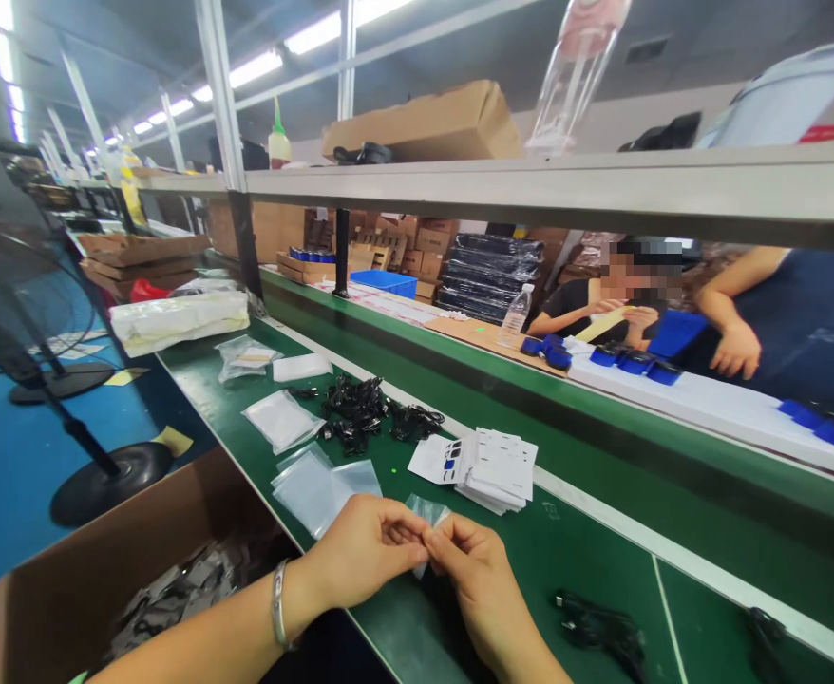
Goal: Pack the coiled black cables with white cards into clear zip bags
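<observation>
Both of my hands meet over the green bench near its front edge, pinching a small clear plastic bag. My left hand, with a silver bangle on the wrist, grips it from the left. My right hand has thumb and finger closed on its other side. What the bag contains is hidden by my fingers. Just beyond lie flat clear bags and a stack of printed white leaflets. Farther back sits a pile of black cables. More black cables rest to the right of my right hand.
A cardboard box with bagged pieces stands at lower left. White packets lie left of the cables. A raised shelf runs overhead. Across the bench are a water bottle, blue-and-black items and two people. A fan base stands on the floor.
</observation>
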Demonstrator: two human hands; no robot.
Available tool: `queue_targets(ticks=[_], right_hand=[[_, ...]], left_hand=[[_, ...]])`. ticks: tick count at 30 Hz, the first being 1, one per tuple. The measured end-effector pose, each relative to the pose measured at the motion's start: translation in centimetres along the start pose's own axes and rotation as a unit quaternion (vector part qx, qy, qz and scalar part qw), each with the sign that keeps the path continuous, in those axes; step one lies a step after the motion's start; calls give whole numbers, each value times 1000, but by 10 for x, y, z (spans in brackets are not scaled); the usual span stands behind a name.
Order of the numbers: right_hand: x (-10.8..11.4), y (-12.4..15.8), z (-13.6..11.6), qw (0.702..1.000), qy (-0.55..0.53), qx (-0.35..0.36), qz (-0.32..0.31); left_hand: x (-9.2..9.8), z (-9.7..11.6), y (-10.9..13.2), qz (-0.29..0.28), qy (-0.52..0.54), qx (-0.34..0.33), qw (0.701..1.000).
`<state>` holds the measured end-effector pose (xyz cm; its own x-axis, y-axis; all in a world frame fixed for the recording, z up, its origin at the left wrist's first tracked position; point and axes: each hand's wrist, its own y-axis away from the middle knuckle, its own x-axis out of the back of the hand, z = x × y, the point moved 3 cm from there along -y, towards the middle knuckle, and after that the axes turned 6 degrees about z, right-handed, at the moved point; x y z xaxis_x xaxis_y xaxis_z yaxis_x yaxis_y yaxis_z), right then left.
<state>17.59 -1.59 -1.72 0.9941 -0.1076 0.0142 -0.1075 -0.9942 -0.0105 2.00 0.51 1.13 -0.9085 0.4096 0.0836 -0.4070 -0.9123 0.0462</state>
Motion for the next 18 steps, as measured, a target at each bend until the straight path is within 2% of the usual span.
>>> queue_targets(ticks=[5, 9, 13, 18], right_hand=[[-4, 5, -12, 999, 48, 14, -10], [-4, 5, -16, 997, 70, 20, -2], [0, 3, -12, 997, 79, 21, 6], [4, -2, -2, 989, 139, 37, 19]], left_hand=[[2, -7, 0, 14, -14, 24, 1000], [-1, -9, 1, 4, 18, 48, 999], [-4, -13, 1, 11, 20, 75, 997], [-5, -15, 0, 37, -52, 51, 997]])
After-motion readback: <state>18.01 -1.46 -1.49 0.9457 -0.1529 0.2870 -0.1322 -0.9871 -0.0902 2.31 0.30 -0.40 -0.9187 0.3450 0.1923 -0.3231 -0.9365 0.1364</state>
